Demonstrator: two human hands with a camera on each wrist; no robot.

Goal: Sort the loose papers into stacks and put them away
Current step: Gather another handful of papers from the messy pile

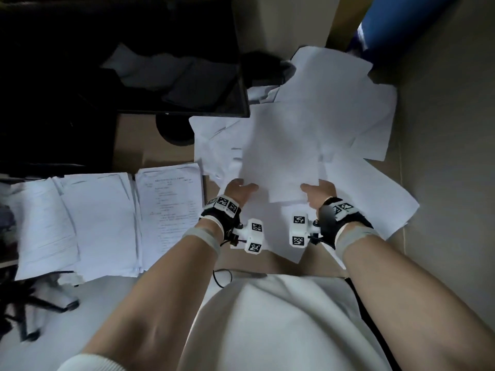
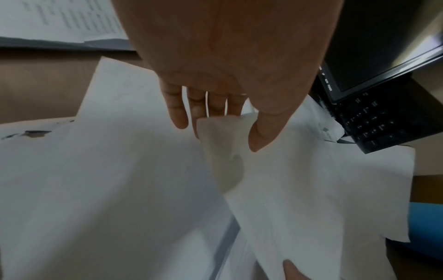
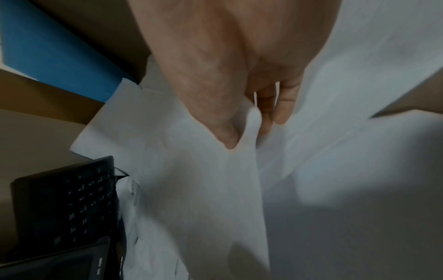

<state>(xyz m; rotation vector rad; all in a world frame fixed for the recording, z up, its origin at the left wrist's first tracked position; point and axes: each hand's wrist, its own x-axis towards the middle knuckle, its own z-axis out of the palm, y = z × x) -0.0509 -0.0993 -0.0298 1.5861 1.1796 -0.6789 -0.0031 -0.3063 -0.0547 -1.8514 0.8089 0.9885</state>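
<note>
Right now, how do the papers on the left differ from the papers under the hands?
The papers on the left lie in neat squared stacks; the papers under the hands are fanned out at odd angles. One left stack shows printed text on top; the spread sheets look blank. Left hand and right hand pinch only the spread ones. Both are white sheets.

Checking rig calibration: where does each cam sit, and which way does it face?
Head: on the head, looking down at the loose papers; both forearms, left hand and right hand show.
Left wrist: along the left hand, fingers pinching a sheet.
Right wrist: along the right hand, thumb on a sheet.
Both wrist views share the keyboard.
</note>
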